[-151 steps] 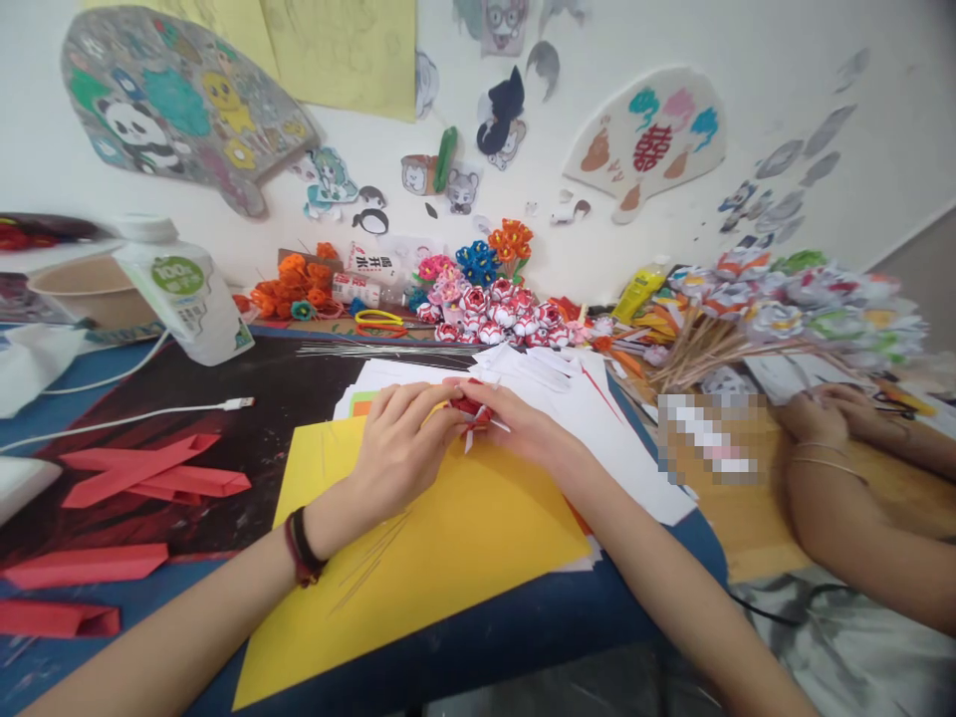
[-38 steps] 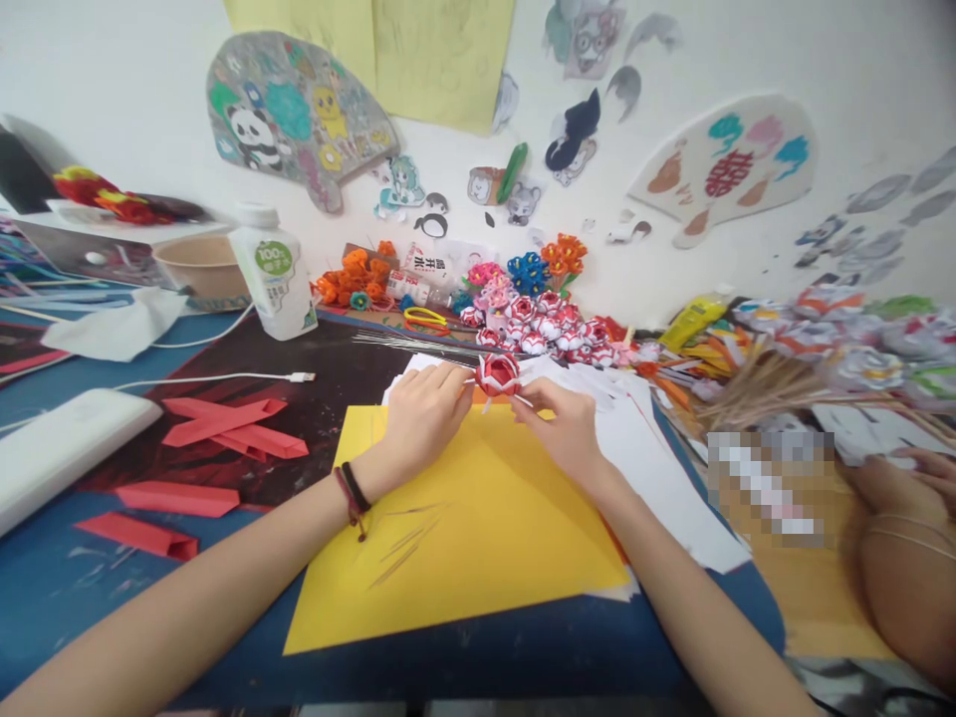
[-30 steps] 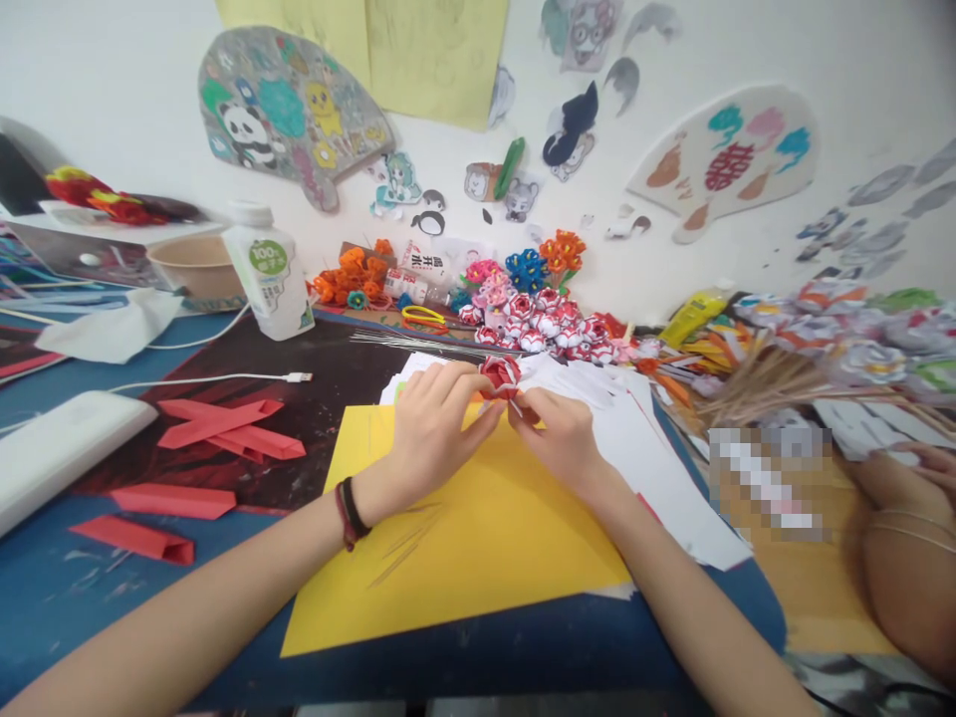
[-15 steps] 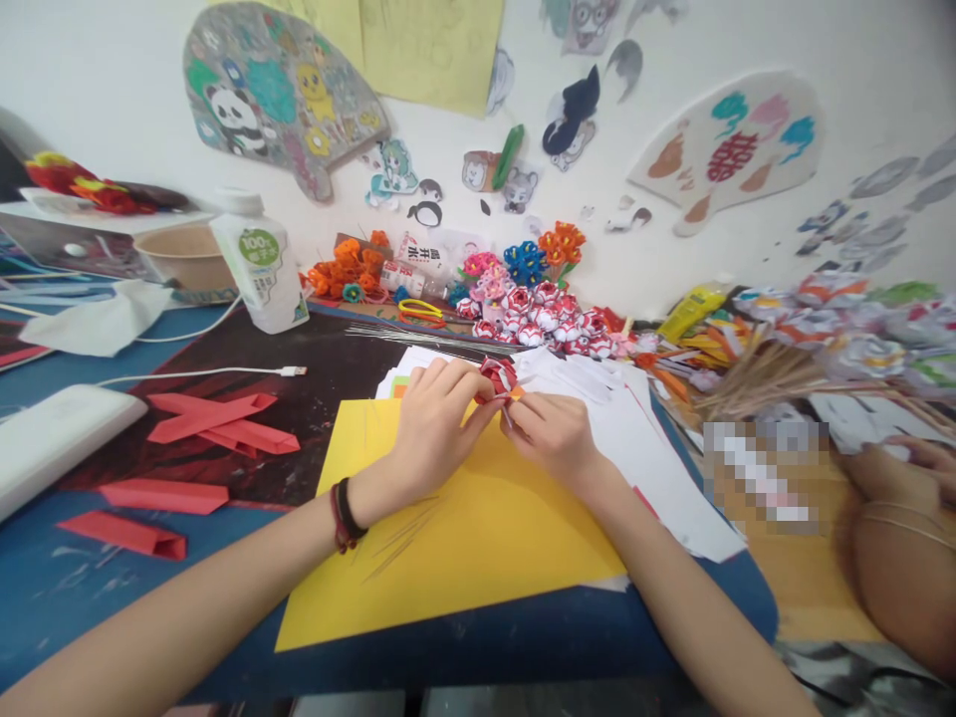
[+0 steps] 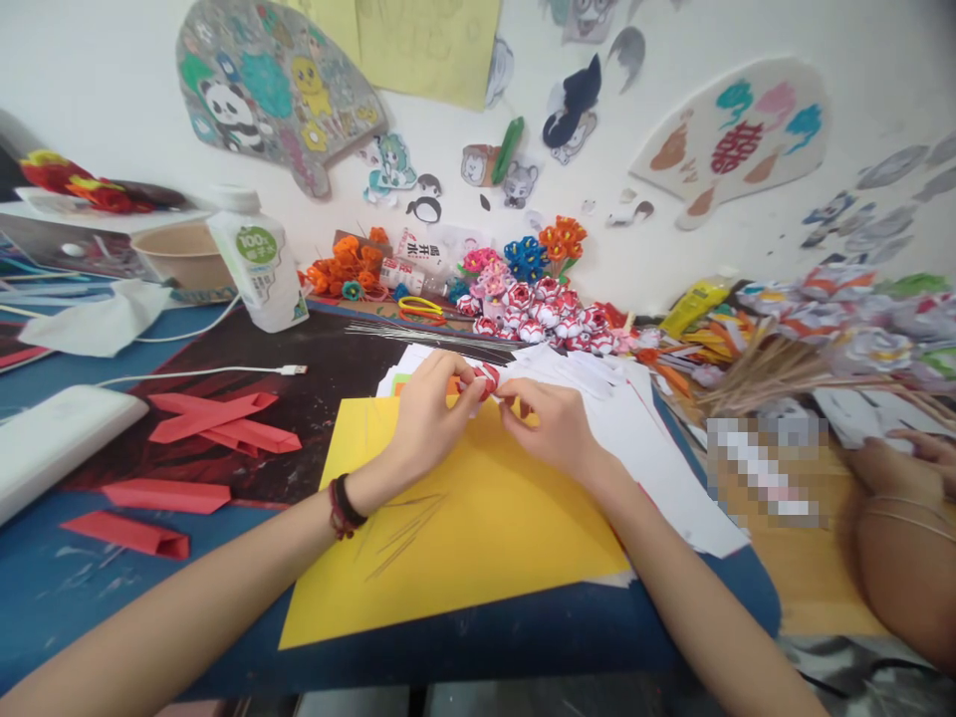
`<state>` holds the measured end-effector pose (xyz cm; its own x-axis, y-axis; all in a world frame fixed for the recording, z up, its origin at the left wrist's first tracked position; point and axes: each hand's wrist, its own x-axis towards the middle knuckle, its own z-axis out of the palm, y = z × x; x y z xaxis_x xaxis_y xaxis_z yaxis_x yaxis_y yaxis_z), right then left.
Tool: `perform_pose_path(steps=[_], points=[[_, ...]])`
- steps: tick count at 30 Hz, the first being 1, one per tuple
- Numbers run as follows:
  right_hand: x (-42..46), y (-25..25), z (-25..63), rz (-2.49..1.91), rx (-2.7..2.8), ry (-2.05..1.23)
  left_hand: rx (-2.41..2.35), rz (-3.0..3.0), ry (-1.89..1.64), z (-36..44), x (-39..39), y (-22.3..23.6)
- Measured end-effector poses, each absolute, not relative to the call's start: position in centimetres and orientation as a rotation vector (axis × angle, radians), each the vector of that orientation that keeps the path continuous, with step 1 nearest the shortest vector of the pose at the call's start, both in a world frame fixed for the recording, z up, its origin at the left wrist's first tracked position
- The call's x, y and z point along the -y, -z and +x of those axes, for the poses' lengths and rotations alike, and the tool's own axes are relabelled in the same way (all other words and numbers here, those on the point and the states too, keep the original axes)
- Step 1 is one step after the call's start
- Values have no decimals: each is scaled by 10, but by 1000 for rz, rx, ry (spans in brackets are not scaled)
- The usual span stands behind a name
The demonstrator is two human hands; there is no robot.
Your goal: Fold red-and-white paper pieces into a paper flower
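A small red-and-white paper flower (image 5: 487, 378) is held above the far edge of a yellow sheet (image 5: 463, 528). My left hand (image 5: 433, 413) is closed round its left side, thumb and fingers pinching it. From the right, my right hand (image 5: 549, 418) pinches at the flower's edge with thumb and forefinger; the tips seem to grip a petal or strip, too small to make out fully. Part of the flower is hidden by my left fingers. White paper sheets (image 5: 672, 488) lie under and to the right of the yellow one.
Folded red paper strips (image 5: 213, 418) lie left, near a white power bank (image 5: 64, 443) with a cable. Behind stand a white bottle (image 5: 258, 264) and finished red-and-white flowers (image 5: 549, 314). At right, another person's hand (image 5: 896, 468) works beside wooden sticks (image 5: 754, 368).
My hands have gone from cupping the flower to pinching it from both sides. In the last half second the flower has tipped and shifted slightly left. The view has swung right since the first frame.
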<state>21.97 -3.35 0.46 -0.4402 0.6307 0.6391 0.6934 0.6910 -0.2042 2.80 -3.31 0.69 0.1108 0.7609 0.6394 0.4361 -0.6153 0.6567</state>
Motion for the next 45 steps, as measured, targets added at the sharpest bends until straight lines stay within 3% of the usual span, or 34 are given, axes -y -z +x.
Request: perform_pose_path(steps=[6, 11, 14, 26, 45], points=[[22, -15, 224, -1183, 1653, -543, -1038, 2133, -1586, 26, 29, -8], [18, -14, 222, -1002, 1354, -1346, -846, 2120, -1624, 29, 36, -12], [21, -14, 219, -897, 1301, -1602, -741, 2161, -1583, 31, 42, -14], [28, -14, 214, -798, 1274, -1598, -982, 2265, -1619, 35, 51, -16], [25, -6, 213, -736, 1267, -1588, -963, 2079, -1736, 39, 56, -21]])
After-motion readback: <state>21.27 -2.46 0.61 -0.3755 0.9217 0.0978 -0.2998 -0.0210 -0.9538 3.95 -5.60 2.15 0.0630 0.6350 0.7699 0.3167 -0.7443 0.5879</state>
